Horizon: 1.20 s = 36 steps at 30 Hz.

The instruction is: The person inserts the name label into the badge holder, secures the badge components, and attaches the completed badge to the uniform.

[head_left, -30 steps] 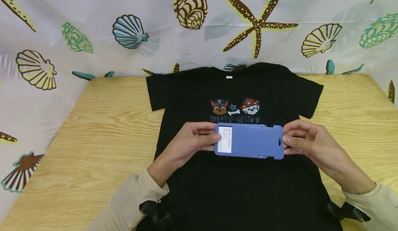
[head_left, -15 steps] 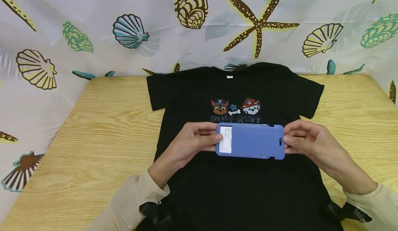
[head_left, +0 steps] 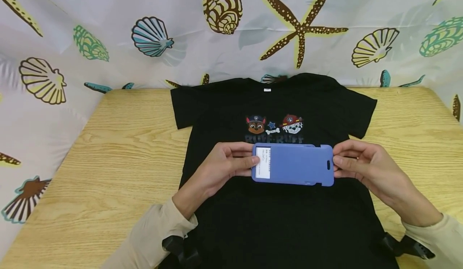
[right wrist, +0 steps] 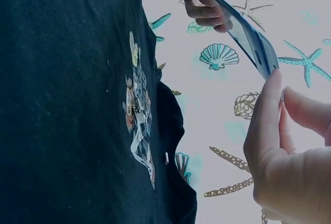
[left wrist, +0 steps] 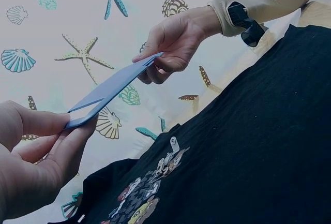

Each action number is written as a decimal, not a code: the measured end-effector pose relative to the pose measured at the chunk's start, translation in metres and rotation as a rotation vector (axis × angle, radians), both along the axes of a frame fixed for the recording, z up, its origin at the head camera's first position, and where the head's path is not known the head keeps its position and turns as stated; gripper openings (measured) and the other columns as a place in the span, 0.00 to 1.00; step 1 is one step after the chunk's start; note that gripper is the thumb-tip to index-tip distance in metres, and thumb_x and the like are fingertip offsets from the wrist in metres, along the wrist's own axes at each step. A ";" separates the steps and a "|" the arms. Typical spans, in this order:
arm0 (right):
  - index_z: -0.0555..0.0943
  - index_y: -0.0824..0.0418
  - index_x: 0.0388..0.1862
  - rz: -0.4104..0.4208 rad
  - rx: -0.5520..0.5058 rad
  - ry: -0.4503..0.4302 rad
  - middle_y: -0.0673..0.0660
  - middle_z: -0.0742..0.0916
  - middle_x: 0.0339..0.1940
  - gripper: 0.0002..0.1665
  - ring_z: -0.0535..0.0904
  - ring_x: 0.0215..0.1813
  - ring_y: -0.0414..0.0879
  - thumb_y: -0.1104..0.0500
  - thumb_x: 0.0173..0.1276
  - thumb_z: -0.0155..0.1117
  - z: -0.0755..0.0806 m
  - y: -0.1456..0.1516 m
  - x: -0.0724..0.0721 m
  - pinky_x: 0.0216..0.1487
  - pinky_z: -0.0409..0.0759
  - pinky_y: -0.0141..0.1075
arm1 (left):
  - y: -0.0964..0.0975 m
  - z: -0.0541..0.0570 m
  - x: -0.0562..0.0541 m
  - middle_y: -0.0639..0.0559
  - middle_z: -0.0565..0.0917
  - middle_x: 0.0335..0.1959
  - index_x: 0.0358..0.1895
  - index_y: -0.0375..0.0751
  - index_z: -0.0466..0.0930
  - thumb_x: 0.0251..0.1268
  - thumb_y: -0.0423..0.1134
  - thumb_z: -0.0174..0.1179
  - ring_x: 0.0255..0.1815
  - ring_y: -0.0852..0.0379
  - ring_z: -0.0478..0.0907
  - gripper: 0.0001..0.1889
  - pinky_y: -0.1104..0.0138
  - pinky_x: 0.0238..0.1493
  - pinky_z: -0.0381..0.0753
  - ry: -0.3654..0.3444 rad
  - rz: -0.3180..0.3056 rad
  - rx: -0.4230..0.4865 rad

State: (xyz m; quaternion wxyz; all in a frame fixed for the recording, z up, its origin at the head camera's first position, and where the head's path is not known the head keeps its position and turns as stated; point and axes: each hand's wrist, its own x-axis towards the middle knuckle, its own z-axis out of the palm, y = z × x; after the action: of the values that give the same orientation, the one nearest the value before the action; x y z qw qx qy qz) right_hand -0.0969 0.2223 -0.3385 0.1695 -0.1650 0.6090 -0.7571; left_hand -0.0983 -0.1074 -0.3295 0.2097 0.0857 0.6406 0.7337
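Note:
A flat blue card holder is held level over the black T-shirt, just below its printed dog faces. My left hand pinches its left end, thumb on top over a white label with small print. At the opposite end, my right hand pinches the edge beside a dark oblong slot. Notches in the long sides mark off this end piece from the body. Both wrist views show the holder edge-on, raised off the shirt, with a hand at the far end in the left one.
The shirt lies spread on a wooden table, sleeves out to both sides, collar at the back edge. Behind hangs a white curtain printed with shells and starfish. By the print is a small white tab.
The card holder has shifted slightly to the right, and my right hand has moved right with its end. My left hand keeps its pinch, with only a small shift. The shirt stays put.

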 end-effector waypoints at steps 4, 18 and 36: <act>0.82 0.63 0.45 0.005 0.005 -0.006 0.55 0.85 0.37 0.17 0.84 0.36 0.45 0.78 0.68 0.53 0.000 0.000 0.001 0.40 0.85 0.37 | 0.000 -0.001 0.000 0.38 0.84 0.46 0.56 0.22 0.74 0.64 0.25 0.59 0.38 0.53 0.84 0.18 0.59 0.45 0.84 -0.002 -0.004 -0.007; 0.82 0.62 0.42 0.018 0.032 0.012 0.54 0.85 0.33 0.16 0.84 0.34 0.43 0.78 0.66 0.54 -0.003 -0.002 0.002 0.37 0.85 0.36 | 0.003 -0.001 0.003 0.37 0.83 0.46 0.57 0.22 0.74 0.64 0.24 0.59 0.38 0.53 0.84 0.18 0.57 0.46 0.83 -0.013 -0.011 -0.016; 0.82 0.61 0.40 0.013 0.074 0.002 0.54 0.85 0.32 0.14 0.84 0.33 0.42 0.76 0.67 0.57 -0.004 -0.007 0.003 0.37 0.85 0.36 | 0.006 -0.001 0.005 0.38 0.83 0.46 0.57 0.22 0.74 0.64 0.24 0.59 0.39 0.53 0.84 0.18 0.57 0.45 0.83 -0.051 -0.016 -0.030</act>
State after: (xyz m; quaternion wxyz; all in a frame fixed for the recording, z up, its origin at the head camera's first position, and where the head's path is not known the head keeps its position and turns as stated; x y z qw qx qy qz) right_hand -0.0937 0.2156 -0.3426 0.1798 -0.1632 0.6358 -0.7327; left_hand -0.0935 -0.1019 -0.3310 0.2330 0.0691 0.6452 0.7244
